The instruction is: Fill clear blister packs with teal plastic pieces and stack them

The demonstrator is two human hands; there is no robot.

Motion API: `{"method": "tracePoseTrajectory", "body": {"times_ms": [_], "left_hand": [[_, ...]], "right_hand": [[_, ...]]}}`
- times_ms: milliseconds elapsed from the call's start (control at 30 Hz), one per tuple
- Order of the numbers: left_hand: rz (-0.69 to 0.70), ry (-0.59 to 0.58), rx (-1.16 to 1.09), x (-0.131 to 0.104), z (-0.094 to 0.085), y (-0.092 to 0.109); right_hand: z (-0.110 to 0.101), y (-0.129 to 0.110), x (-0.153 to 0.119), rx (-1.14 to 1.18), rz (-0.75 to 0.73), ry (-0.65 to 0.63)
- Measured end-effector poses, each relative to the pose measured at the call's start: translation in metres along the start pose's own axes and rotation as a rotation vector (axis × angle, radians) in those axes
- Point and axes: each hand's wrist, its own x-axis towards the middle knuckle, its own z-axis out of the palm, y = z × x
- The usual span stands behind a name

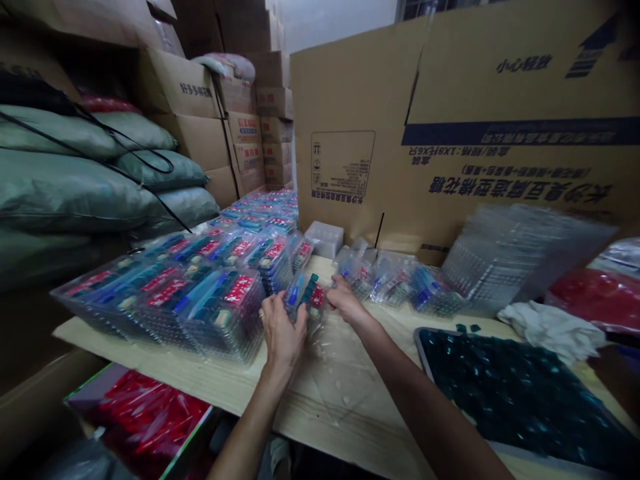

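My left hand [283,327] grips the near left side of a clear plastic tray [313,317], thumb and fingers around its edge. Inside the tray are a blue piece, dark green cubes [311,287] and a red piece with white marks. At the tray's right side is my right hand [346,299], its fingers curled together; whatever they may pinch is too small or hidden to name. Just beyond the right hand stand more clear trays [356,270] with blue and red pieces in them. A clear plastic sheet or tray [337,373] lies in front, hard to make out.
Stacked filled trays [220,313] cover the table's left side. A shallow tray of dark green cubes [520,387] lies at right, near a white cloth [553,327] and nested clear trays [515,260]. A large carton [450,87] stands behind; a box of red packets [145,407] sits below.
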Motion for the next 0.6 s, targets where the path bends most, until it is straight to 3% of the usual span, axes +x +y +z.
{"method": "tracePoseTrajectory", "body": {"times_ms": [167,267,467,600], "left_hand": [[-0.031,-0.106,0.039,0.005,0.006,-0.009],[-0.082,-0.106,0.011,0.01,0.003,-0.009],[-0.149,-0.18,0.062,0.018,-0.006,0.004],[-0.138,-0.168,-0.047,0.018,-0.006,0.009]], "right_hand": [[0.008,0.002,0.003,-0.289,-0.015,0.063],[0.01,0.003,0.0,-0.35,-0.01,0.061],[0.014,0.013,-0.001,-0.246,0.078,0.061],[0.018,0.02,0.001,-0.108,0.134,0.06]]}}
